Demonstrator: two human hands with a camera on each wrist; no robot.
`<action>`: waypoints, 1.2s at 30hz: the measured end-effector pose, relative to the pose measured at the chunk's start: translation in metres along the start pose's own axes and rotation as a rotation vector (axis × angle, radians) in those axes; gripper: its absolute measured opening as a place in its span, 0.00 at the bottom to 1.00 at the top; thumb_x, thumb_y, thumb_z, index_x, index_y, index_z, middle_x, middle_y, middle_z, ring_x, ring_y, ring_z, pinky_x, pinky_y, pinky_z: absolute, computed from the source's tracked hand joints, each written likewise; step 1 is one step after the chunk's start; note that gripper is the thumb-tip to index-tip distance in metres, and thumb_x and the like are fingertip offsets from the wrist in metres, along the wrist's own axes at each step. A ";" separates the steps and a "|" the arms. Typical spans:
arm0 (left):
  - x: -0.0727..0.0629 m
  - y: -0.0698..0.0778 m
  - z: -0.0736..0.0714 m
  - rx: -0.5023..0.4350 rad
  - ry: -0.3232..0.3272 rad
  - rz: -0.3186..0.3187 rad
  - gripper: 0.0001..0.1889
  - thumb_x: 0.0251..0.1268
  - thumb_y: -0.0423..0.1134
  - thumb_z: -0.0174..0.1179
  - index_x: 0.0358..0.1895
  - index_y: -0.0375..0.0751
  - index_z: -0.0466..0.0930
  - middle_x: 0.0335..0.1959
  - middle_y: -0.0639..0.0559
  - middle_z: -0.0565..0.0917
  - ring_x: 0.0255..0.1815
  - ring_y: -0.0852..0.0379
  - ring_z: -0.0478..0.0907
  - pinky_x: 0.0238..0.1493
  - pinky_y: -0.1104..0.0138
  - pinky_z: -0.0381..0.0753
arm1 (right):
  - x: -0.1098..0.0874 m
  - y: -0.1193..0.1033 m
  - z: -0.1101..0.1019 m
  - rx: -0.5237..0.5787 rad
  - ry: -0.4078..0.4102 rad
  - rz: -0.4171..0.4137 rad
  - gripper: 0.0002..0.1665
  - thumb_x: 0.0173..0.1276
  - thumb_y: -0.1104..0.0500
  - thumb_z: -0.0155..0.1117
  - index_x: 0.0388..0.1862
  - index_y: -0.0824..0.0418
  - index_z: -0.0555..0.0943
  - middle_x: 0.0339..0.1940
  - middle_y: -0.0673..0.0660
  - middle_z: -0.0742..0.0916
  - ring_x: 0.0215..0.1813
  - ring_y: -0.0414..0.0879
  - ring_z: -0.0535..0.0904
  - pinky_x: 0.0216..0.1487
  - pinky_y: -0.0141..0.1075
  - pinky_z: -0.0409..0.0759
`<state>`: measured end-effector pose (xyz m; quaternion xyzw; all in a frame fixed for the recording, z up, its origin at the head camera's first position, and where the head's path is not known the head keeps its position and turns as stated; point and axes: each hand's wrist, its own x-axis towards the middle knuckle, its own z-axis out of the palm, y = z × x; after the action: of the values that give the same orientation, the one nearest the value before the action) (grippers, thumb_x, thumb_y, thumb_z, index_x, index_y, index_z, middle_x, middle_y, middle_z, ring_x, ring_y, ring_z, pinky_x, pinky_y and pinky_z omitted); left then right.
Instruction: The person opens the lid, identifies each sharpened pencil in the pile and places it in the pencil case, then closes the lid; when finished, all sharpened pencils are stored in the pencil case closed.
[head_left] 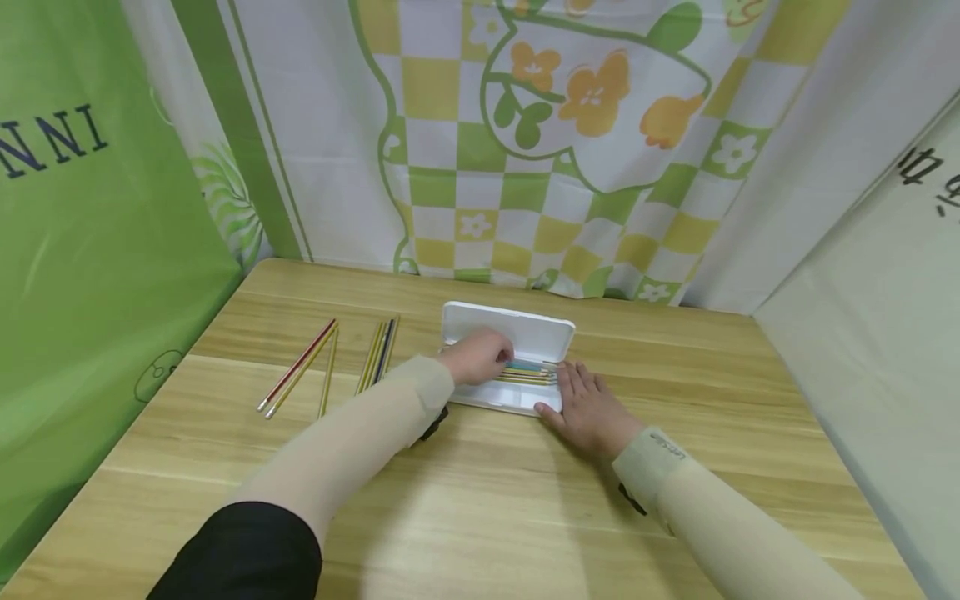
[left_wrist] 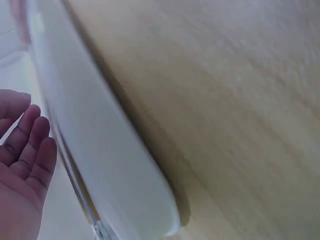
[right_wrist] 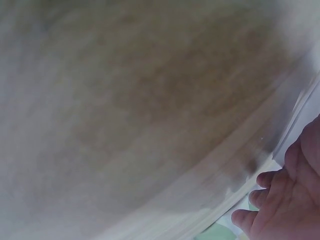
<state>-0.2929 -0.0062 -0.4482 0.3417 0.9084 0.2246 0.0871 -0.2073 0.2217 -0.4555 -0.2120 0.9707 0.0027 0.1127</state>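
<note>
A white pencil case [head_left: 506, 402] lies on the table with its lid [head_left: 510, 329] raised at the back. Inside, several yellow pencils [head_left: 525, 377] and blue pencils [head_left: 525, 364] lie lengthwise. Over the left part of the case is my left hand [head_left: 480, 356]; in the left wrist view its fingers [left_wrist: 41, 167] are loosely bent, with no pencil visible among them. My right hand [head_left: 592, 414] rests against the case's right end, fingers extended and thumb at the front corner. In the right wrist view, the fingertips [right_wrist: 245, 220] show beside the white case.
Left of the case, several pencils [head_left: 378, 354] lie side by side, partly hidden by the left forearm. Farther left lie a red pencil [head_left: 296, 365] and two yellow pencils [head_left: 327, 375]. A patterned curtain [head_left: 465, 150] hangs behind the wooden table [head_left: 675, 358].
</note>
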 end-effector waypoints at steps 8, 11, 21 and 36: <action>-0.029 -0.026 -0.008 -0.123 0.077 -0.053 0.08 0.71 0.27 0.57 0.46 0.34 0.84 0.42 0.46 0.85 0.47 0.51 0.80 0.54 0.60 0.81 | 0.000 0.002 0.003 0.017 -0.005 -0.003 0.55 0.82 0.31 0.30 0.80 0.79 0.45 0.81 0.77 0.53 0.81 0.72 0.47 0.78 0.63 0.47; -0.045 -0.036 -0.013 -0.171 0.114 -0.087 0.09 0.73 0.28 0.56 0.49 0.34 0.82 0.44 0.46 0.84 0.48 0.51 0.80 0.54 0.59 0.81 | 0.000 0.003 0.002 0.032 -0.002 -0.007 0.54 0.83 0.33 0.34 0.80 0.80 0.45 0.81 0.77 0.53 0.81 0.72 0.47 0.78 0.63 0.47; -0.085 -0.066 -0.031 -0.291 0.238 -0.163 0.11 0.75 0.30 0.55 0.53 0.29 0.81 0.49 0.39 0.84 0.53 0.44 0.80 0.58 0.52 0.80 | 0.002 0.006 0.009 0.034 0.010 -0.010 0.55 0.82 0.31 0.32 0.80 0.79 0.45 0.81 0.76 0.53 0.81 0.72 0.47 0.78 0.63 0.46; -0.135 -0.130 -0.050 -0.549 0.394 -0.480 0.13 0.78 0.30 0.51 0.56 0.24 0.76 0.46 0.38 0.80 0.43 0.50 0.77 0.43 0.65 0.80 | 0.002 0.006 0.010 0.042 0.023 -0.015 0.58 0.81 0.28 0.27 0.80 0.80 0.45 0.80 0.78 0.53 0.81 0.73 0.47 0.78 0.64 0.46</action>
<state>-0.2821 -0.1994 -0.4638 0.0347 0.8679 0.4930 0.0492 -0.2091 0.2270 -0.4658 -0.2170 0.9702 -0.0211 0.1061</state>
